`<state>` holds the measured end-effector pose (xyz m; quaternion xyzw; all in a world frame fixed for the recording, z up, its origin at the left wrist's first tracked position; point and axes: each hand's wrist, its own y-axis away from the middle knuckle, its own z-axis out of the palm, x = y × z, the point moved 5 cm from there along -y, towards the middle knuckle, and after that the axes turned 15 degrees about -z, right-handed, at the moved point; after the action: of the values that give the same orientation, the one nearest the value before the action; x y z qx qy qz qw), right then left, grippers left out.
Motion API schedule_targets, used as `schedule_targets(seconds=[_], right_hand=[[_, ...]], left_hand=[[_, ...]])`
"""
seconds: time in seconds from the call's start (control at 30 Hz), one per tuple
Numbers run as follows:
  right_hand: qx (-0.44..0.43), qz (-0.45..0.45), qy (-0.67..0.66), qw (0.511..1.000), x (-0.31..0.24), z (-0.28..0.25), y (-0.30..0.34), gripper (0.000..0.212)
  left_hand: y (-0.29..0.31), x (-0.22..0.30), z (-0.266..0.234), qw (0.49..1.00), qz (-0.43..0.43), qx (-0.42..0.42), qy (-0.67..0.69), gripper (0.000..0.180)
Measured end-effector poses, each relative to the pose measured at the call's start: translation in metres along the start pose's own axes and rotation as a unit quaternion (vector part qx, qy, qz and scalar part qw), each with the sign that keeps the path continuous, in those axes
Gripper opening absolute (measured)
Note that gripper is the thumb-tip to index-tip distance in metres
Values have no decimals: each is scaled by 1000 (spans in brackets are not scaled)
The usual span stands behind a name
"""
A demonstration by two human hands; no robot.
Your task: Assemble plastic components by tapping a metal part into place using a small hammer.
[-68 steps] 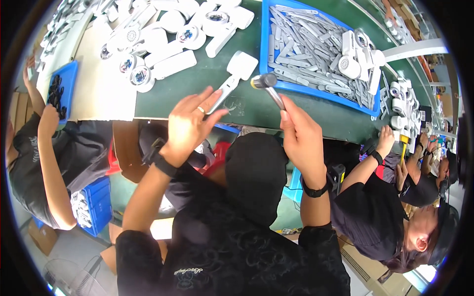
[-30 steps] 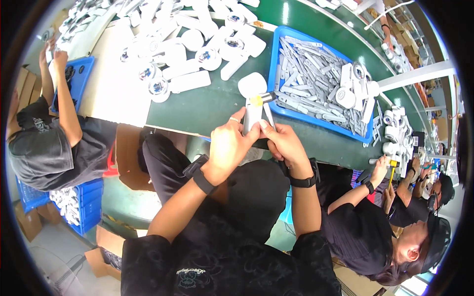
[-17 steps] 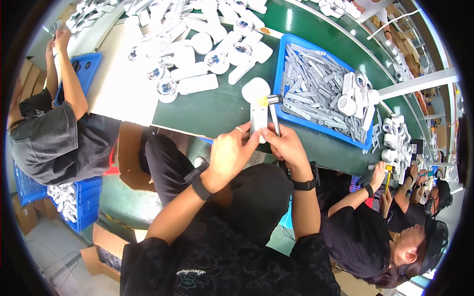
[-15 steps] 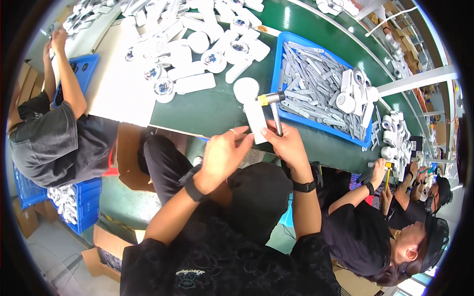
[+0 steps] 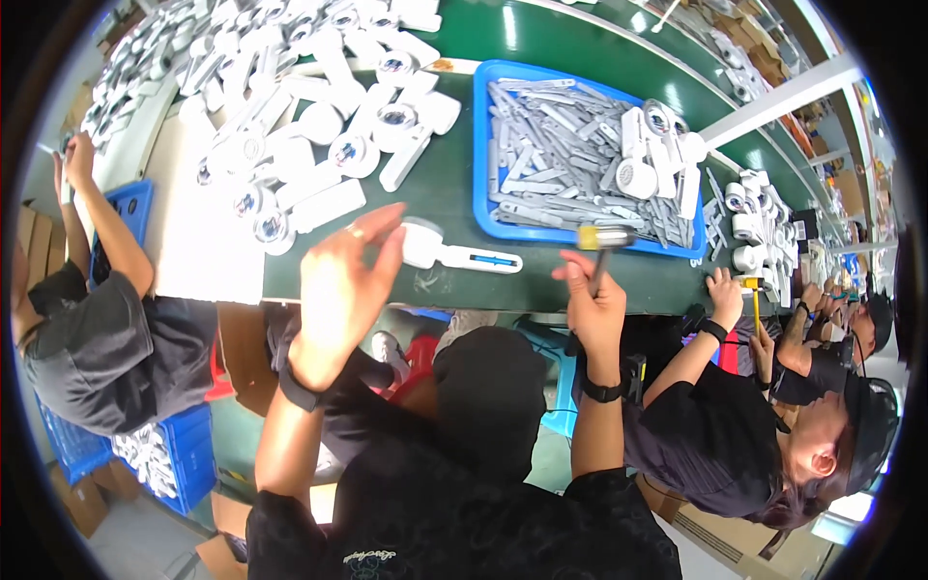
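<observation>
A white device with a round head and a flat handle (image 5: pixel 480 259) lies on the green table in front of me; a blue strip shows in the slot along its handle. My left hand (image 5: pixel 338 285) is beside its round head, fingers stretched and apart, holding nothing. I cannot tell whether the fingertips touch the head. In my right hand (image 5: pixel 594 307) is a small hammer (image 5: pixel 606 237) with a yellow and dark head, held upright by its handle to the right of the device. The hammer head is slightly blurred.
A blue tray (image 5: pixel 480 164) of grey strips (image 5: pixel 551 145) sits behind, several white devices lying on its right side. More white devices (image 5: pixel 327 205) are heaped at left. One co-worker (image 5: pixel 106 319) sits to the left; another (image 5: pixel 710 425), with a yellow hammer, to the right.
The white device went from being held up between both hands to lying on the table, turned sideways. My left hand has let go and moved left; the right hand has brought the hammer rightward.
</observation>
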<state>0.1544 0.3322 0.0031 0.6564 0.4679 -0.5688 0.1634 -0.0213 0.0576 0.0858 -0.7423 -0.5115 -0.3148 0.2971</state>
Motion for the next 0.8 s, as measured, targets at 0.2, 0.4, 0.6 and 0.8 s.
schedule_targets(seconds=[0.2,0.4,0.6,0.8], right_hand=[[53,109,-178,977,65,-15,-6,28],[37,122,-195,973,64,-12,-1,28],[32,145,-215,965,65,-16,-2,27],[31,147,-226,963,64,-14,-4,26]], left_hand=[[-80,38,108,965,229,-94,-83,28],[-117,25,152,954,234,-16,-187,24],[-143,40,173,902,274,-238,-234,22],[-147,56,196,807,314,-300,-400,15]])
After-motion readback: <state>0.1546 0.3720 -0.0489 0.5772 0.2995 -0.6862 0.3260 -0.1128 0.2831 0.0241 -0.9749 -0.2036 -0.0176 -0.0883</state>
